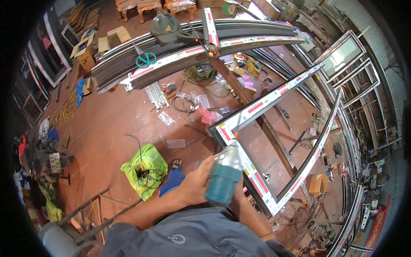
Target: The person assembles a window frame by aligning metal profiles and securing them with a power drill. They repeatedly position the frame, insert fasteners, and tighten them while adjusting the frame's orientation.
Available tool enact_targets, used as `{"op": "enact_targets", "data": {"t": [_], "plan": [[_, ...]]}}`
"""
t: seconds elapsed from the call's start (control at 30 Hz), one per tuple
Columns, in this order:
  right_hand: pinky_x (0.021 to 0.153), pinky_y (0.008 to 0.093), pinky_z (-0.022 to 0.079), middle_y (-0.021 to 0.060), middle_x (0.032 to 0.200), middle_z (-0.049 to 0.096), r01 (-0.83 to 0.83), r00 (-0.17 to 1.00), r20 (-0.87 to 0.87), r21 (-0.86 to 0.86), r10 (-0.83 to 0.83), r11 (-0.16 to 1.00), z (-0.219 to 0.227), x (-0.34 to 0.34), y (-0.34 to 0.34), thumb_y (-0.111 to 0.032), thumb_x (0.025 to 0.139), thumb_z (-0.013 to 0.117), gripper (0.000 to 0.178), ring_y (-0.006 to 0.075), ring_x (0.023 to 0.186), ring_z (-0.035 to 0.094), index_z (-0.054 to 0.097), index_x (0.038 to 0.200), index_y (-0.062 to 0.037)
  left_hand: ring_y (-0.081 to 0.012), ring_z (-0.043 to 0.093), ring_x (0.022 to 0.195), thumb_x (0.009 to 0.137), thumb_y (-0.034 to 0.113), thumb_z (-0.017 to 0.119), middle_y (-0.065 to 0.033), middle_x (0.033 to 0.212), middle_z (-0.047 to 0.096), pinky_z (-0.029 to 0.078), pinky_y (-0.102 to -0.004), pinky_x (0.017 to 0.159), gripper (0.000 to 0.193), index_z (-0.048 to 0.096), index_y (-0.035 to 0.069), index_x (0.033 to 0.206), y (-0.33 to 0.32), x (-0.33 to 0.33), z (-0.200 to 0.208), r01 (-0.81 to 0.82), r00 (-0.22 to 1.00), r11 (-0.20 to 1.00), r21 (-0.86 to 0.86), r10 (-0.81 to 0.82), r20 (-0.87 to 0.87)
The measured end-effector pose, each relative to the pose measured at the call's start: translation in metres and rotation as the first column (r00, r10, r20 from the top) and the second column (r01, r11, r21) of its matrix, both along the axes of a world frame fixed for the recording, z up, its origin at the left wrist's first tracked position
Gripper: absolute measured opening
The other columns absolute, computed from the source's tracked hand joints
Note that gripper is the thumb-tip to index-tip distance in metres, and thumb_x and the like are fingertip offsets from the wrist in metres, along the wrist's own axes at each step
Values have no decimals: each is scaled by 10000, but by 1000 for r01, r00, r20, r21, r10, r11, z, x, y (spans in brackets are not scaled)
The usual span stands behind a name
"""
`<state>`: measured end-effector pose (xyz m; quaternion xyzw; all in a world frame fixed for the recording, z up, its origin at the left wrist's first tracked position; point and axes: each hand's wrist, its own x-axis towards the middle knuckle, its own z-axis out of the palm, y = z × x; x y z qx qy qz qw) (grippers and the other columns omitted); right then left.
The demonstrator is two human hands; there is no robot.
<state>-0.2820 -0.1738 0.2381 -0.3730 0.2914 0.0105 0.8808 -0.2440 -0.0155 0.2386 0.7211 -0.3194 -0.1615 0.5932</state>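
Note:
A teal cordless drill (223, 180) with a silver chuck is in front of my body, somewhat blurred. Its orange-tipped front end points away from me, over the corner of a window or door frame (253, 171) covered in white-and-red protective film. My left hand (198, 177) is closed against the drill's left side, its fingertips hidden by the tool. From the lower right my right forearm (252, 216) reaches up behind the drill, which hides that hand. The frame rests across a brown metal beam (274, 139).
Long film-covered profiles (171, 55) lie across the far side, carrying teal-handled scissors (146, 60) and a cap (165, 28). A yellow-green bag (145, 169) sits on the tiled floor at left. A cardboard box (318, 184) stands at right, and glazed frames (342, 55) lean beyond.

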Motion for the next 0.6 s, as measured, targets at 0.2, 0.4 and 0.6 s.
{"op": "enact_targets", "data": {"t": [0.2, 0.4, 0.6], "plan": [[795, 382, 614, 128, 1016, 693, -74, 970, 218, -145, 105, 987, -11, 138, -40, -13, 991, 573, 73, 228, 858, 686, 584, 1061, -33, -338, 520, 1386, 969, 292, 671, -153, 1486, 560, 386, -481, 1173, 575, 526, 93, 1488, 54, 98, -85, -71, 942, 997, -42, 53, -330], [751, 396, 564, 143, 978, 693, -53, 966, -247, -475, -75, 879, -69, 139, -115, -166, 944, 697, 172, 287, 914, 698, 636, 1069, -65, -269, 582, 1242, 954, 277, 714, -91, 1349, 648, 448, -423, 1065, 415, 644, 103, 1325, 130, 149, -192, -173, 978, 943, 283, 199, -68], [719, 403, 528, 166, 890, 683, -330, 795, -530, -785, 293, -524, -71, 173, -84, -220, 919, 796, 445, 323, 776, 659, 668, 1294, -15, -305, 742, 884, 796, 163, 824, -135, 1040, 741, 606, -363, 811, 293, 734, 47, 1049, 128, 216, -209, -210, 969, 978, -11, 210, 128]]}}
